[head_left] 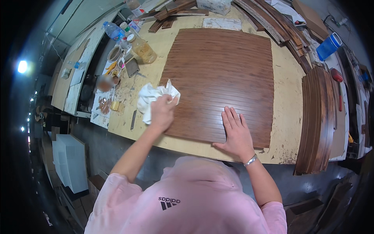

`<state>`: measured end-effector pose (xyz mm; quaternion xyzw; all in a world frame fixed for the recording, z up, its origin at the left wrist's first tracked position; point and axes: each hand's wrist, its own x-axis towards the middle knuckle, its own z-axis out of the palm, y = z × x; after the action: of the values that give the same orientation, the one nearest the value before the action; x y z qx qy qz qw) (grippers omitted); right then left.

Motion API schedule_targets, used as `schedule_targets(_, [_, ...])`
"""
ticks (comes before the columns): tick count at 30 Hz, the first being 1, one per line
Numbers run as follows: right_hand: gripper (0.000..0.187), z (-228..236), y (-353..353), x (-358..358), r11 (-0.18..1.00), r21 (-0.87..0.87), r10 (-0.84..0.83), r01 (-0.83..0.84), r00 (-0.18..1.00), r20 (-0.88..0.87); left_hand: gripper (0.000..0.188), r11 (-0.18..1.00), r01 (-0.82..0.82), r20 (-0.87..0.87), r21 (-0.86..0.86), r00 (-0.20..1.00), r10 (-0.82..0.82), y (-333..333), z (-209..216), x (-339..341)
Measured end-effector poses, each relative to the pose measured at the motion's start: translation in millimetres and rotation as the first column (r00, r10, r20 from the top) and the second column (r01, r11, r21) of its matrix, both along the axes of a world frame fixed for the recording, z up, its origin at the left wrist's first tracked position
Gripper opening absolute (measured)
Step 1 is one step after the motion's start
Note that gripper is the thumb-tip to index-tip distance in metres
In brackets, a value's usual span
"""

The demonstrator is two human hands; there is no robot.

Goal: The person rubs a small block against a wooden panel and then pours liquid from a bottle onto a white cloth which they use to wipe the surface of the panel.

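A wide brown wood-grain panel (218, 74) with narrow parallel grooves lies flat on the worktable (286, 113). My left hand (163, 111) is closed around a crumpled white cloth (150, 99) at the panel's left edge. Part of the cloth hangs over onto the bare tabletop. My right hand (237, 134), with a silver bracelet at the wrist, rests flat on the panel near its front edge, fingers spread and holding nothing.
At the left stand a jar of amber liquid (143, 50), a clear bottle (113, 31) and a yellow block (115, 105). A thin metal strip (133, 119) lies near the front edge. Dark boards (317, 117) are stacked right; more strips (269, 19) lie behind, near a blue container (329, 46).
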<state>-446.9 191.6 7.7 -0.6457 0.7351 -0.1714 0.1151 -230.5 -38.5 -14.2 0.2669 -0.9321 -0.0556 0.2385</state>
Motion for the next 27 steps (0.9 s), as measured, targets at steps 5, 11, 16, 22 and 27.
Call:
schedule_targets(5, [0.111,2,-3,2,1.000,0.023,0.009,-0.009,1.000,-0.025,0.039,0.963,0.265,-0.009,0.048,0.964,-0.265,78,10,-55])
schedule_targets(11, [0.113,2,-2,4,0.999,0.036,-0.009,0.009,1.000,-0.015,0.016,0.971,-0.183,0.060,0.153,0.983,0.176,-4,18,41])
schedule_targets(16, [0.115,4,-4,6,1.000,0.016,-0.011,0.012,0.999,-0.039,0.017,0.713,-0.654,-0.059,0.252,0.725,0.686,-11,39,143])
schedule_targets(22, [0.118,-4,-5,12,1.000,0.003,-0.007,0.007,0.995,-0.104,0.018,0.599,-0.764,0.329,0.239,0.644,0.691,16,9,211])
schedule_targets(27, [0.118,0,-9,14,1.000,-0.014,-0.010,0.008,0.990,-0.144,0.021,0.730,-0.666,0.334,0.157,0.731,0.595,-41,-29,196])
